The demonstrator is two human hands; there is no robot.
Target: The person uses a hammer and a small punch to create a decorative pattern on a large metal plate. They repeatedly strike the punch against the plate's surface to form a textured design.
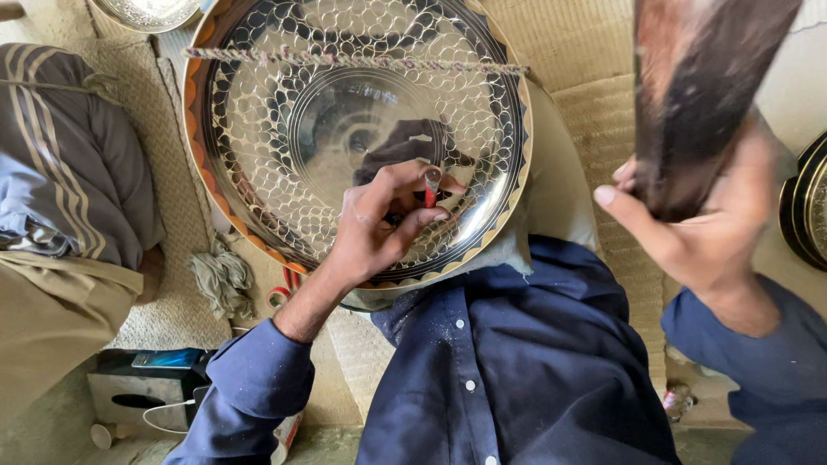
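Fingers (405, 185) pinch a punch (431, 183) on shiny engraved tray (258, 129) over woven matting (164, 215).
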